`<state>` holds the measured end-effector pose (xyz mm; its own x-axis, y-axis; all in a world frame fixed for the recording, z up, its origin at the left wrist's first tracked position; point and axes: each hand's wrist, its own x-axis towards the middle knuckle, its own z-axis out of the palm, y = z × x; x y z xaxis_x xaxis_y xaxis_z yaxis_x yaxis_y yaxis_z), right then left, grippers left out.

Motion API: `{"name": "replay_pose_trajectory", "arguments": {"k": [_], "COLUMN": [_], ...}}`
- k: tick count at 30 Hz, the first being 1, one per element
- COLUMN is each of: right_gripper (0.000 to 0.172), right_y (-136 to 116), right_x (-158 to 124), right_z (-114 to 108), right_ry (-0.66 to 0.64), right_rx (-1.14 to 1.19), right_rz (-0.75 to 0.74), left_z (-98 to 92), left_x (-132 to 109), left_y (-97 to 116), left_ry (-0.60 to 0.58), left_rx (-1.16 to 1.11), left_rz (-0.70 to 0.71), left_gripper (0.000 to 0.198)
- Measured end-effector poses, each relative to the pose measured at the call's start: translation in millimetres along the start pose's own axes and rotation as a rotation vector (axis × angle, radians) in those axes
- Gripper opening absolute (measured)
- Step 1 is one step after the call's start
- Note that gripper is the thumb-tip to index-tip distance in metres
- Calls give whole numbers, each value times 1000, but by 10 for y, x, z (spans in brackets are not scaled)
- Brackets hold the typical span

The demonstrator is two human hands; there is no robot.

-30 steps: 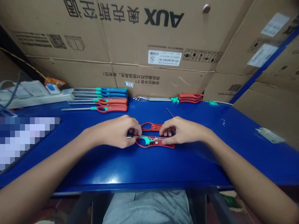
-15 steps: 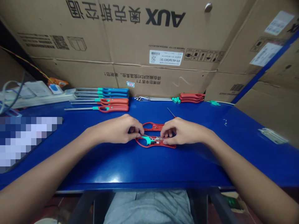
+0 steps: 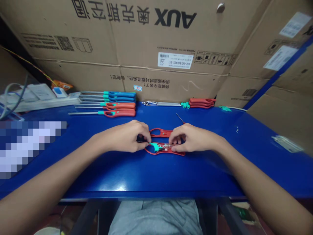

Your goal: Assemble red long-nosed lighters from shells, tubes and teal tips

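A red lighter handle half [image 3: 179, 154] lies open side up on the table, with a turquoise trigger [image 3: 155, 147], thin wires and a clear part inside. My left hand [image 3: 133, 137] is closed in a pinch at the handle's left end, beside the trigger; what its fingertips hold is hidden. My right hand [image 3: 188, 138] has its thumb and fingers closed on the right part of the handle half, over the clear part. Just behind, a second red handle half [image 3: 160, 133] lies partly covered by my right fingers.
Several finished lighters [image 3: 119, 113] with red or blue handles are stacked at the back left. Metal tubes [image 3: 166, 104], turquoise collars [image 3: 185, 105] and red handle shells [image 3: 201, 102] line the back. A screwdriver [image 3: 180, 118] lies behind my right hand. Cardboard [image 3: 137, 42] walls the blue table.
My left fingertips have come in against the left end of the handle half, and the wire near them shows less. My right hand stays in place. The view has shifted slightly.
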<state>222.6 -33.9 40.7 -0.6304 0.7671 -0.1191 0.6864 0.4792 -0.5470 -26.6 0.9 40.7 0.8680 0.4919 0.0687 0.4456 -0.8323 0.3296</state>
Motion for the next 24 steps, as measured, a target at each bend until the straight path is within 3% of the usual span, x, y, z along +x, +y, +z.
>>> {"name": "replay_pose_trajectory", "arguments": {"k": [6,14,24], "right_gripper": [13,21,16], "right_y": [-17,-115,-146], "right_x": [-12,27,91], "right_z": [-5,163,330], "right_ry": [15,243,252], "right_rx": [-31,-82,-45], "right_rz": [3,-192,-226], "left_z": [12,23,42], "left_x": [5,30,25], "left_y": [3,42,31], "left_ry": [-5,-14,-13], "left_rx": [-15,16,5], "left_rz": [-31,-34,-41], "left_gripper": [18,18,18]}}
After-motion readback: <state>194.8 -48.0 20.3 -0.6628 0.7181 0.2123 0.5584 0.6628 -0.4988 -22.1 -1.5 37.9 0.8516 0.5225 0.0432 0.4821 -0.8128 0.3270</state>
